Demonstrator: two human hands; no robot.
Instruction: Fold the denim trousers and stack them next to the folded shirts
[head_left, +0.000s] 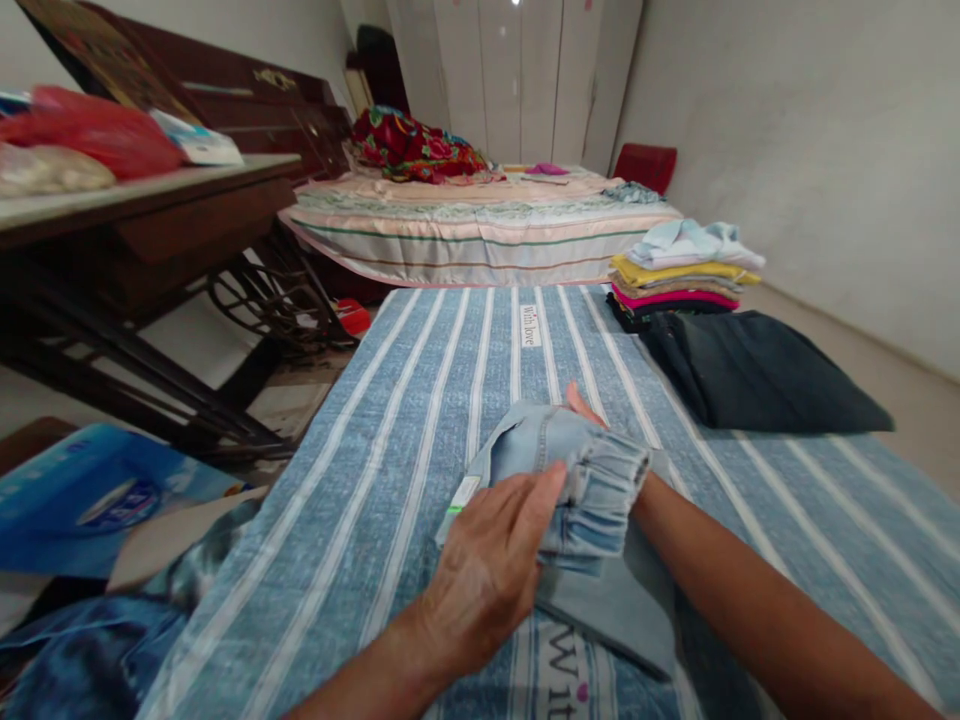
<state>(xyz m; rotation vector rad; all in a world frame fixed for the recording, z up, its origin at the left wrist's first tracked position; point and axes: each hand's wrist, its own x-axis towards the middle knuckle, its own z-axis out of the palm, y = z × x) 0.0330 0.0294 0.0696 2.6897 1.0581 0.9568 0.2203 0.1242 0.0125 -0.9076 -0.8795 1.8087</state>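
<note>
Light-blue denim trousers (600, 490) with a gathered elastic waistband lie partly folded in front of me, the lower part spread on the striped cloth. My left hand (495, 560) grips their near left side, its fingers pressed together on the denim. My right hand (585, 402) reaches beneath and behind the waistband, supporting the trousers from the far side. Only a bit of its fingers shows past the fabric; the rest is hidden. A white label with a green strip (463, 495) shows at the trousers' left edge.
Dark folded trousers (772, 370) lie on the right, beside a stack of folded clothes (682, 275). Left of the striped surface (420, 400) stand a sewing-machine table (217, 190) and a blue box (112, 500). A bed (480, 225) is behind.
</note>
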